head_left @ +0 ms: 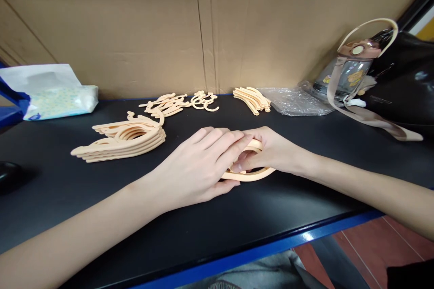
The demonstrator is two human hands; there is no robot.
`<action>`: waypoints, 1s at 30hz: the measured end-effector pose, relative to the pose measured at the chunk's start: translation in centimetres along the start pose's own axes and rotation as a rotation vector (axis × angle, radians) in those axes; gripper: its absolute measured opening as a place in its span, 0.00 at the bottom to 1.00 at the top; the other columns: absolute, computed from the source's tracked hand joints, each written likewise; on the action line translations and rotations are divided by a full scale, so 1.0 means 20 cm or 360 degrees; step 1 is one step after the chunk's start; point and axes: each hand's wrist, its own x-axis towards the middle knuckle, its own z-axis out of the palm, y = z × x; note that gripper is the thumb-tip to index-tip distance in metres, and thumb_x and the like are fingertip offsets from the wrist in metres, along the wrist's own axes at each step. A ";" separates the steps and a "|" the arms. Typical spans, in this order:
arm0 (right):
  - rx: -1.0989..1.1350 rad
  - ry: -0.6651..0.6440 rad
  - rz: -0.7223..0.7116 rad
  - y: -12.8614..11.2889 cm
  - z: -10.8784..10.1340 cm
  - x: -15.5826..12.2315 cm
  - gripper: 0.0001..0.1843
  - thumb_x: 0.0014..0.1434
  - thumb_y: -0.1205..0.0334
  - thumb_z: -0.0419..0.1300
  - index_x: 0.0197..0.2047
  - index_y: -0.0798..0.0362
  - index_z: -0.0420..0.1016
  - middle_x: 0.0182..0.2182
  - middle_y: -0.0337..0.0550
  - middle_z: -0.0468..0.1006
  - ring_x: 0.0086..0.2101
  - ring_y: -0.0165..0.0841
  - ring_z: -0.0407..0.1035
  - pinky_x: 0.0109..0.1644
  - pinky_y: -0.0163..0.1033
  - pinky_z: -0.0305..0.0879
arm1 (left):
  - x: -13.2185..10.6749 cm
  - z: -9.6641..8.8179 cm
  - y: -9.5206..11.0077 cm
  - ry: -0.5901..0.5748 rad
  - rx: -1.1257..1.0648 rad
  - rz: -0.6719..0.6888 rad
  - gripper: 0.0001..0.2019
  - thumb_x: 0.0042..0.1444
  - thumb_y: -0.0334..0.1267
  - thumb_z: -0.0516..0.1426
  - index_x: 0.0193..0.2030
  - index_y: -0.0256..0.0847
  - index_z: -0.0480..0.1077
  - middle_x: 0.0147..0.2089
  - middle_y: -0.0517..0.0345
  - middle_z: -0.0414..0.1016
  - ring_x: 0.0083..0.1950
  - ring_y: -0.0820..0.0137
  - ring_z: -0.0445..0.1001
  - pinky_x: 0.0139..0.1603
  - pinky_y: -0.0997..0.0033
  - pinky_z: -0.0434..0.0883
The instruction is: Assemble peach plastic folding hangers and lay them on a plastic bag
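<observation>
Both hands are closed around a peach plastic folding hanger (pixel 251 176) above the black table. My left hand (pixel 206 158) covers its left part, with the thumb below the curved edge. My right hand (pixel 264 151) grips the other side, its thumb reaching into the opening; the fingers behind are mostly hidden. To the left lies a stack of folded peach hangers (pixel 149 142), with a hook sticking up from it. Further back are a heap of loose hanger arms (pixel 167 104), several hooks (pixel 203 99) and a bundle of curved hanger pieces (pixel 252 98).
A tissue pack (pixel 61 99) lies at the back left, and a dark mouse (pixel 9 175) at the left edge. At the back right are a clear plastic bag (pixel 298 100), a strapped water bottle (pixel 354 70) and a black bag (pixel 403 81). Cardboard (pixel 142 31) stands behind.
</observation>
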 end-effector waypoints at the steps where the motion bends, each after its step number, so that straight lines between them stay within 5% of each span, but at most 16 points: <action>1: 0.0015 0.0002 0.0005 0.00 0.00 0.00 0.09 0.48 0.65 0.69 0.33 0.55 0.75 0.26 0.34 0.75 0.28 0.26 0.70 0.33 0.31 0.68 | 0.00 0.00 0.00 0.0003 0.0018 -0.0004 0.28 0.61 0.43 0.54 0.64 0.28 0.58 0.59 0.44 0.68 0.55 0.57 0.65 0.55 0.60 0.60; 12: 0.0133 -0.0026 -0.0024 -0.05 -0.01 0.00 0.14 0.59 0.58 0.63 0.46 0.54 0.71 0.38 0.40 0.76 0.38 0.29 0.73 0.45 0.36 0.70 | 0.00 -0.03 -0.04 -0.0067 0.0080 -0.0122 0.27 0.59 0.39 0.55 0.63 0.27 0.59 0.56 0.44 0.69 0.54 0.57 0.68 0.52 0.61 0.67; 17: 0.0090 0.0173 -0.0063 -0.05 -0.06 -0.01 0.18 0.62 0.52 0.58 0.51 0.53 0.69 0.44 0.45 0.76 0.43 0.34 0.73 0.43 0.37 0.71 | -0.03 -0.14 -0.16 -0.0061 0.0089 -0.0251 0.26 0.58 0.44 0.52 0.61 0.31 0.61 0.56 0.44 0.68 0.56 0.56 0.69 0.52 0.61 0.69; 23: 0.0086 0.0253 0.0030 -0.04 -0.09 0.00 0.20 0.61 0.51 0.59 0.52 0.53 0.69 0.42 0.46 0.76 0.39 0.32 0.72 0.42 0.36 0.71 | -0.20 -0.31 -0.47 -0.0128 -0.0114 -0.0703 0.34 0.50 0.67 0.50 0.57 0.48 0.67 0.48 0.63 0.73 0.40 0.68 0.74 0.37 0.69 0.69; 27: 0.0014 0.0159 0.0071 -0.03 -0.07 0.01 0.19 0.60 0.52 0.60 0.51 0.53 0.69 0.40 0.45 0.77 0.37 0.31 0.72 0.41 0.37 0.70 | -0.40 -0.34 -0.62 -0.0320 -0.0145 -0.1223 0.46 0.37 0.78 0.49 0.54 0.47 0.70 0.49 0.66 0.74 0.44 0.63 0.73 0.45 0.62 0.68; 30: -0.0009 0.0107 0.0089 -0.02 -0.06 0.02 0.19 0.60 0.53 0.60 0.50 0.54 0.69 0.38 0.44 0.77 0.36 0.30 0.72 0.40 0.36 0.69 | -0.51 -0.33 -0.66 -0.0387 -0.0321 -0.1438 0.46 0.39 0.77 0.50 0.57 0.45 0.67 0.54 0.62 0.72 0.49 0.58 0.72 0.52 0.55 0.66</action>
